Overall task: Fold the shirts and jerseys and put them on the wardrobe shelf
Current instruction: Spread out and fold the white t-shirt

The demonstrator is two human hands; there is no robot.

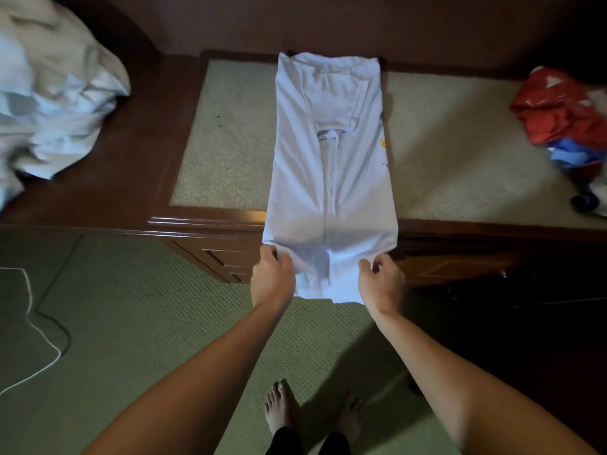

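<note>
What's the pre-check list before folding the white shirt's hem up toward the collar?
1. Left hand grips the white shirt at its left hem corner: ok.
2. Right hand grips the right hem corner: ok.
3. Sides and sleeves folded into a narrow strip: ok.
4. Shirt flat on the table: not ok, hem hangs over the front edge.
5. Landing area near the collar free; red clothes pile lies apart: ok.
6. Wardrobe shelf: cannot tell.

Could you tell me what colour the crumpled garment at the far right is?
Mainly red garment, head view.

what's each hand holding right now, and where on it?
Both hold the white shirt by its near hem: left hand at the left corner, right hand at the right.
</note>
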